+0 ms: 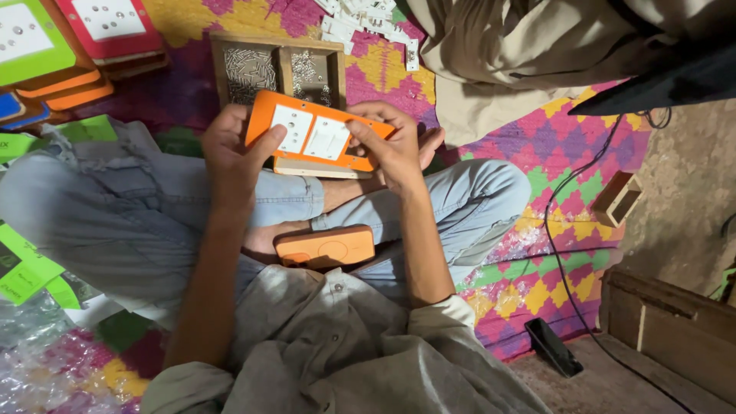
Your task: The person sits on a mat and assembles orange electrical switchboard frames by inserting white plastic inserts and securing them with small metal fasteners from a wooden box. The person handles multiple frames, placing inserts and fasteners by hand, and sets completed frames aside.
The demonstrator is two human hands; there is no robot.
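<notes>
- Orange plastic, smooth and rounded at the corners, frames the switch board point(318, 138) you hold in front of you above your crossed legs; it carries two white square switch plates and sits on a pale wooden base whose edge shows along its underside.
- Your left hand point(234, 153) grips the board's left end, thumb laid across the face beside the first white plate, fingers wrapped behind.
- Your right hand point(391, 149) grips the right end, thumb pressed on the orange face next to the second white plate, fingers curled under the base.
- Both hands are closed on this one board, held apart by its width.
- A second orange board point(325, 247), plain-faced with a faint circle and lines moulded in, lies flat in your lap on the faded blue denim of your jeans.
- A wooden tray point(284, 70) with two compartments sits on the mat just beyond the held board; both compartments hold heaps of small metal screws.
- A woven mat point(537, 268) of pink, yellow, green and purple diamonds covers the floor under you.
- Stacked boards point(77, 46) in green, red and orange lie at the upper left.
- Small white plastic pieces point(368, 23) are scattered at the top, beside draped beige cloth.
- A black cable point(571, 222) runs across the mat at your right, and a dark flat phone point(552, 346) lies on the bare floor near a small wooden box point(617, 198).
</notes>
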